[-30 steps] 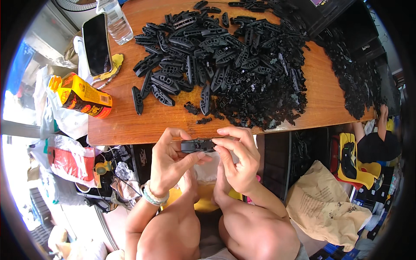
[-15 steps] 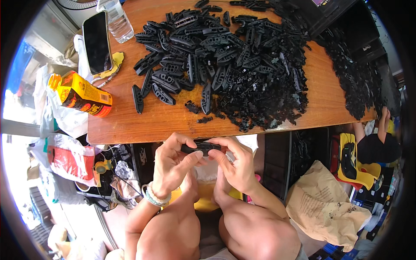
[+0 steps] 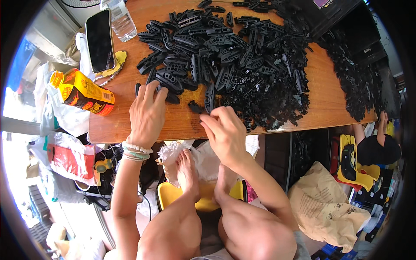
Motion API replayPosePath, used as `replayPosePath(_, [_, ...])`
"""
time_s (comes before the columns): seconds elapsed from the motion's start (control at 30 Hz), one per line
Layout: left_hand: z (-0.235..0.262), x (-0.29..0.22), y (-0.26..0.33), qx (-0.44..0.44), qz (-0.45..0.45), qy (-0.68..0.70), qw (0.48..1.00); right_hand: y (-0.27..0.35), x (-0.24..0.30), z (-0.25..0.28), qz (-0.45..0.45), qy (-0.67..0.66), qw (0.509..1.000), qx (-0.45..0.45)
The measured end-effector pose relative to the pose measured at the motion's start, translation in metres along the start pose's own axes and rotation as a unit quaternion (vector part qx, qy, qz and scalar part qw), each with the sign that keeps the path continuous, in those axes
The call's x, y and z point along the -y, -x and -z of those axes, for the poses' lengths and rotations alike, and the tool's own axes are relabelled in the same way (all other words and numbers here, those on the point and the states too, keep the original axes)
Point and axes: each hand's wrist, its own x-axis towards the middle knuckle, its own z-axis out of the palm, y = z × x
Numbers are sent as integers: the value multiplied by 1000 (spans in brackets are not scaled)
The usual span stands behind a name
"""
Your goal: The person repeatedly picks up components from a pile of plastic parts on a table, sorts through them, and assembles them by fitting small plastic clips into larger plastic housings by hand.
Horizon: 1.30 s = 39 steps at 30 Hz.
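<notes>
Black parts [image 3: 225,56] heaped on table [image 3: 117,125], 12 o'clock. My L hand [image 3: 146,116], w/ bent fingers, is over parts at heap's 8 o'clock; can't tell if gripping. My R hand [image 3: 226,135], fingers narrow, nears small part [image 3: 194,106] at its 11 o'clock; hold unclear.

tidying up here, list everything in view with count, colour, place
long plastic parts: many, black, centre
small plastic pieces: many, black, near right
right heap: one, black, table's right end
table: one, brown, ahead
phone: one, black screen, far left
clear bottle: one, colourless, beside phone
labelled bottle: one, yellow-black, table's left edge
paper bag: one, brown, lower right
chair: at least one, yellow, far right
co-worker: one, black-clad, far right
clutter: uncountable, mixed, both sides
bracelets: several, white and green, left wrist
left hand: one, bare, over parts' left end
right hand: one, bare, table's near edge
legs: two, bare, below table
</notes>
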Motion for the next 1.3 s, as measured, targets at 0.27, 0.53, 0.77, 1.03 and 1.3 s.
replayPosePath(0.27, [8, -5, 10, -8, -20, 140, 990, 11, 9, 10, -145, -262, 949, -95])
replayPosePath(0.53, [22, -45, 29, 87, 222, 507, 828, 25, 21, 35, -302, -538, 783, -83])
replayPosePath(0.77, [37, -70, 35, 148, 317, 704, 618, 33, 28, 38, -320, -574, 751, -65])
replayPosePath(1.03, [36, -85, 43, 110, 281, 624, 721, 24, 36, 44, -268, -428, 858, -92])
replayPosePath(1.3, [45, -76, 43, 214, 345, 658, 634, 27, 30, 45, -193, -250, 948, -45])
